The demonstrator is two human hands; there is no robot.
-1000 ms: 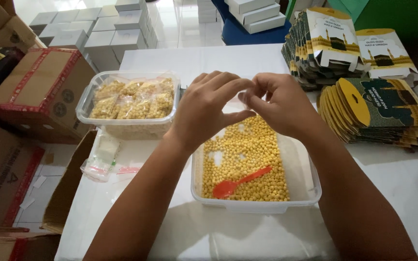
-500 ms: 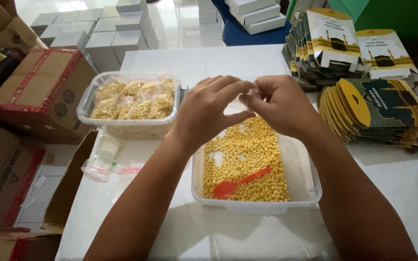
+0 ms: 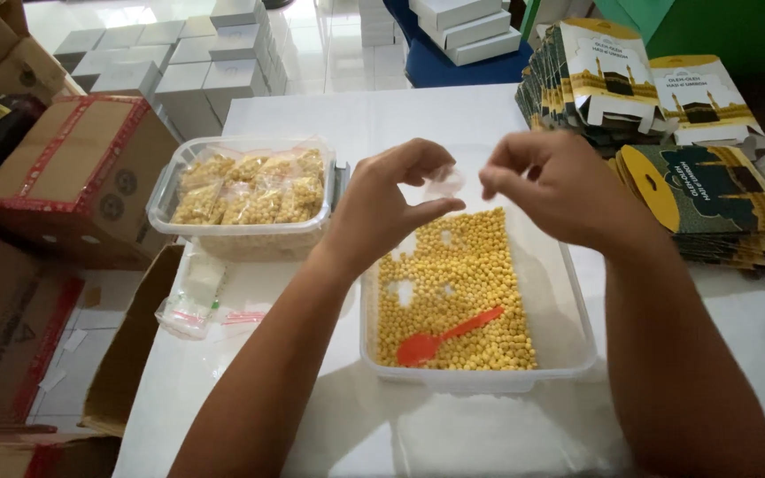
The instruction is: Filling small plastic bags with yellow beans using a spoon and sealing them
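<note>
The left hand [image 3: 387,208] and right hand [image 3: 555,181] hold a small clear plastic bag [image 3: 444,181] between them, fingers pinched shut on its opposite edges, directly above the clear tub [image 3: 568,292] of yellow pellets [image 3: 453,292]. The film looks thin and slippery; an uneven pull could let it slip from one pinch and drop among the pellets, beside the red scoop [image 3: 440,335] below the fingers. To their left sits a tub of filled bags [image 3: 250,190].

Spoon [image 3: 443,335] in tub [image 3: 568,292]; perhaps a bag [image 3: 445,181] above.
</note>
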